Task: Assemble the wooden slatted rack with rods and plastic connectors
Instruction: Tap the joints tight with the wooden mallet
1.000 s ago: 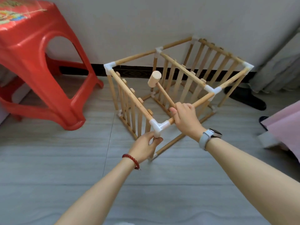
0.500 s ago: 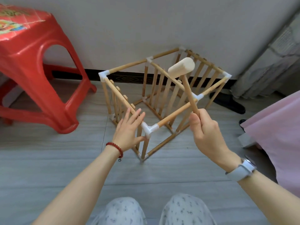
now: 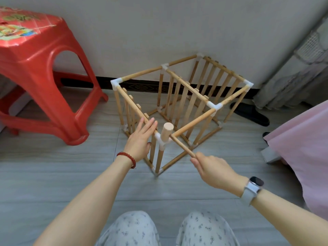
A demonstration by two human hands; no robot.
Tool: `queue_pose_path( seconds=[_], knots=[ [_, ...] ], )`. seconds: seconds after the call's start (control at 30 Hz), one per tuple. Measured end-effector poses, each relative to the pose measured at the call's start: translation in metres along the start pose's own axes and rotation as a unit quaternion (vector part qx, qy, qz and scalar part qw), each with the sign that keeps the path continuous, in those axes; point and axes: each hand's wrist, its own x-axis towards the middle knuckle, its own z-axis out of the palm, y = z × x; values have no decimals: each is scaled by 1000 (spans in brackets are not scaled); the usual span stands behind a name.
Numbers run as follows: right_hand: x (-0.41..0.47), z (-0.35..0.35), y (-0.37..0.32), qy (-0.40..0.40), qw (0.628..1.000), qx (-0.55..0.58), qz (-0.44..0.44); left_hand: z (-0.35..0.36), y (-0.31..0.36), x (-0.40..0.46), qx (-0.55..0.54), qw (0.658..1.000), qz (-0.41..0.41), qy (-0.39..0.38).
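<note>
The rack stands almost complete at the centre. The right hand grips a wooden mallet on the near corner connector; at 9 o'clock, the left hand, fingers straight, steadies the top rod. Only seating joints seems left.

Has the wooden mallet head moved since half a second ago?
Yes. The wooden mallet head swung down from above the far rails onto the near white plastic corner connector.
</note>
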Motion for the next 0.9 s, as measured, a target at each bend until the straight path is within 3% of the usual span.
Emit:
queue_pose_path(
  seconds=[0.03, 0.13, 0.17, 0.2, 0.27, 0.3, 0.43, 0.5, 0.57, 0.6, 0.73, 0.77, 0.87, 0.9],
  knots=[
    [1, -3, 4, 3, 1000, -7, -5, 0, -1, 0, -1, 1000, 0, -1],
    [7, -18, 7, 168, 967, 184, -49, 0, -1, 1, -9, 1000, 4, 1],
    [7, -19, 6, 172, 964, 196, -55, 1, -2, 1, -12, 1000, 2, 2],
    [6, -16, 4, 133, 975, 172, -50, 2, -2, 1, -12, 1000, 1, 2],
    [2, -3, 4, -4, 999, 15, -37, 2, -4, 0, -10, 1000, -2, 3],
    [2, 0, 9, -16, 999, -7, -41, 2, -4, 1, -10, 1000, -2, 6],
    [4, -13, 7, 132, 977, 155, -54, 3, -2, 1, -11, 1000, 4, 12],
    [3, -9, 5, 100, 985, 120, -67, 2, -1, 1, -9, 1000, 7, 16],
    [0, 4, 10, -7, 998, -5, -61, 2, -2, 1, -3, 1000, 12, 24],
    [1, 6, 14, -22, 998, -11, -52, 2, -3, 0, -1, 1000, 11, 25],
    [3, -11, 10, 190, 964, 172, -66, 4, -4, -1, -1, 1000, 13, 29],
    [3, -12, 8, 180, 964, 181, -70, 4, -4, 0, -2, 999, 14, 29],
    [3, -4, 10, 39, 998, -1, -51, -2, -7, 3, 13, 1000, 18, 16],
    [5, -6, 12, 30, 999, -3, -41, -3, -9, 4, 19, 1000, 21, 13]
  ],
)
